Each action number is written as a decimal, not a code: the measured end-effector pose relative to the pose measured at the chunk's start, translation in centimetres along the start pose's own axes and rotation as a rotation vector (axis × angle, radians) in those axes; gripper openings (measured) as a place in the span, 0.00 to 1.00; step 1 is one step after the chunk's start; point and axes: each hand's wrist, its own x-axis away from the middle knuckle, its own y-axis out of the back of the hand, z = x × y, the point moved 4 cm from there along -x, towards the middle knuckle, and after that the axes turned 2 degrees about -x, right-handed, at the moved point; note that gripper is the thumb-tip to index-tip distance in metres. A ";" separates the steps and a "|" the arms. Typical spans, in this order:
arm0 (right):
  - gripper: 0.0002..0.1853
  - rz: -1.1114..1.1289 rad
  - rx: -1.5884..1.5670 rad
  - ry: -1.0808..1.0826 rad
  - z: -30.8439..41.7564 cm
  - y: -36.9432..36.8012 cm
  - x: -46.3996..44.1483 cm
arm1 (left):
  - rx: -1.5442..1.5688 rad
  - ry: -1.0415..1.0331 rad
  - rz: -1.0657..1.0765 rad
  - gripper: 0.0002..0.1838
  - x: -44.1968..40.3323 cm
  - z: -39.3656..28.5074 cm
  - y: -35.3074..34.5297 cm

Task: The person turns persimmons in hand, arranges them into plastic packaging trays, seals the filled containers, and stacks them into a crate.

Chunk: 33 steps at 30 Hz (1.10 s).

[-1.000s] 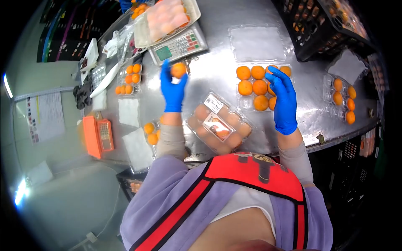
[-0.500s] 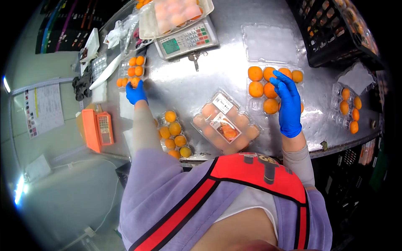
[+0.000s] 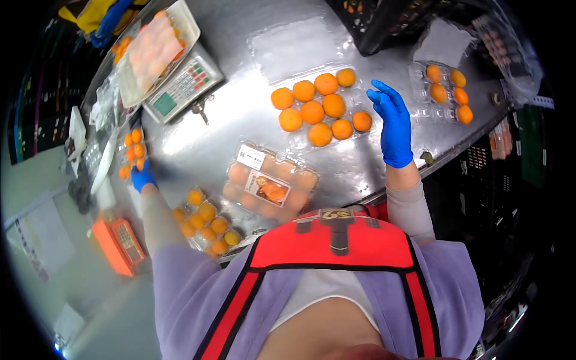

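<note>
My left hand [image 3: 144,176], in a blue glove, reaches to the far left and closes its fingers round an orange [image 3: 141,163] at the near end of a small clear tray. More oranges lie in that tray. My right hand [image 3: 396,129], also gloved in blue, hovers with fingers apart and nothing in it. Just left of it is an open clear plastic clamshell [image 3: 273,135] holding several oranges [image 3: 312,112] in rows, its lid [image 3: 294,48] folded back. A closed, labelled clamshell of fruit [image 3: 270,183] lies between my arms.
A scale [image 3: 183,84] bears a loaded tray [image 3: 189,21] at the back left. Another open pack of oranges [image 3: 438,93] is at right, below a black crate [image 3: 375,30]. One filled tray [image 3: 207,222] lies near my left forearm, with an orange device [image 3: 117,246] at the edge.
The view has swung to the right. My right hand has moved off the open clamshell to its right side, uncovering more oranges. My left hand stays at the small left tray.
</note>
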 end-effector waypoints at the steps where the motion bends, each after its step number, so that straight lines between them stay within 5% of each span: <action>1: 0.16 -0.028 0.023 0.005 0.0 0.9 0.0 | -0.030 0.018 -0.018 0.35 0.4 -1.4 0.8; 5: 0.16 -0.096 0.074 0.024 -0.6 3.4 0.7 | -0.101 0.028 -0.052 0.33 3.9 -9.2 2.7; 7: 0.17 -0.102 0.144 -0.016 -1.4 4.4 1.1 | 0.204 -0.409 -0.189 0.32 4.4 -12.9 1.7; 12: 0.21 0.037 0.431 0.228 -3.5 4.5 2.3 | 0.531 -0.721 0.182 0.31 13.8 -24.7 -1.8; 14: 0.24 0.107 0.879 0.546 -2.9 3.6 2.6 | 0.680 -0.810 0.360 0.30 19.9 -29.2 -1.9; 21: 0.29 0.160 0.948 0.471 -3.7 2.4 2.3 | 0.626 -1.088 0.660 0.27 35.5 -36.7 -1.6; 25: 0.30 0.145 0.873 0.415 -3.9 2.9 2.1 | 0.741 -0.953 0.840 0.30 38.4 -37.3 -2.6; 27: 0.34 0.191 0.214 0.060 -4.0 2.8 2.5 | 0.838 -0.845 0.991 0.31 38.9 -37.3 -2.9; 31: 0.40 0.371 -0.165 -0.087 0.4 1.1 3.9 | 0.942 -0.738 1.157 0.30 39.0 -38.1 -1.6; 33: 0.38 0.435 -0.191 -0.017 1.9 0.4 4.1 | 1.146 -0.343 1.498 0.30 39.2 -38.4 -1.1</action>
